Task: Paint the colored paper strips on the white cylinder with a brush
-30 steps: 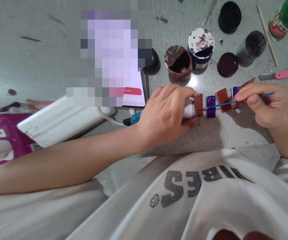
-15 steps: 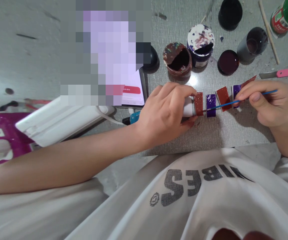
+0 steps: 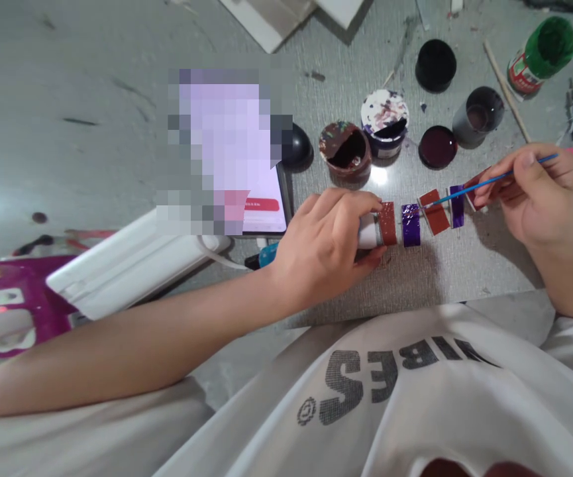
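Note:
My left hand (image 3: 323,248) is closed around a white cylindrical piece (image 3: 367,233) at the left end of a row of small painted pieces. From there the row runs rightward: red-brown (image 3: 388,224), glossy purple (image 3: 410,226), red-brown (image 3: 435,215) and purple (image 3: 458,207). Pinched in my right hand (image 3: 547,192) is a thin blue paintbrush (image 3: 477,186). Its tip lies over the gap between the first purple piece and the second red-brown piece; contact is unclear. Another red-brown piece (image 3: 473,190) is partly hidden by my right fingers.
Beyond the row stand a brown paint jar (image 3: 346,159), a purple paint jar (image 3: 384,126), dark lids (image 3: 438,147) and a grey cup (image 3: 479,116). A green jar (image 3: 542,56) and wooden stick (image 3: 507,93) are far right. A phone (image 3: 261,222) and white box (image 3: 132,265) lie left.
The brush tip has shifted right, from the first red-brown piece to beside the second. My left hand keeps its hold on the white piece. The whole view has shifted slightly.

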Available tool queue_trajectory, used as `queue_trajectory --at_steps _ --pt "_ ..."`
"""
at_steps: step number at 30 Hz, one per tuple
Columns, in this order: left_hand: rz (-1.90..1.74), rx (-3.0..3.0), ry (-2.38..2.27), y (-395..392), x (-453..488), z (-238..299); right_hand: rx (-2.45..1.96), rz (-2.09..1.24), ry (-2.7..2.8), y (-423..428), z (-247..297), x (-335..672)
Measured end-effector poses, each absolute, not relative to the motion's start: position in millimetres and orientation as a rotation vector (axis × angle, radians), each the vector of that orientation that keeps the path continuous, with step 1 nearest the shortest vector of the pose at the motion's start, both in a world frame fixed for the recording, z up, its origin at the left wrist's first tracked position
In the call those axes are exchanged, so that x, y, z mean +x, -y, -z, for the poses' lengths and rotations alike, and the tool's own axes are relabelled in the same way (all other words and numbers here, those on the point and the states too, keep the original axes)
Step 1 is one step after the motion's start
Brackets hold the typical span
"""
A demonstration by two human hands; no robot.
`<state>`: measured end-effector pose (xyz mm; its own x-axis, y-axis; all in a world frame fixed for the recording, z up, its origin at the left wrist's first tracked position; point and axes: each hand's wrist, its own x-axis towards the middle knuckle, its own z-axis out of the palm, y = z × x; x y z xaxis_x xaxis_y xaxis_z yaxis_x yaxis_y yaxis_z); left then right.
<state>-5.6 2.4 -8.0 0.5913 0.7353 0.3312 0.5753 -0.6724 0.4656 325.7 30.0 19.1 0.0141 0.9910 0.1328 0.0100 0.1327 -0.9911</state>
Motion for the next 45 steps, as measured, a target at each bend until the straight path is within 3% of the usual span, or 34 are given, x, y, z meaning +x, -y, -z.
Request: queue_trajectory --at_steps 14,22,45 --pt "-0.721 2.492 -1.069 1 -11 7 -1.262 -1.096 1.179 -95 -11 425" --pt "-0.729 2.479 -1.053 2 -14 8 -1.487 -1.148 1.109 -81 -38 394" --pt "-0.726 2.477 -1.059 1 -15 9 -1.548 -1.146 1.158 -87 -33 400"
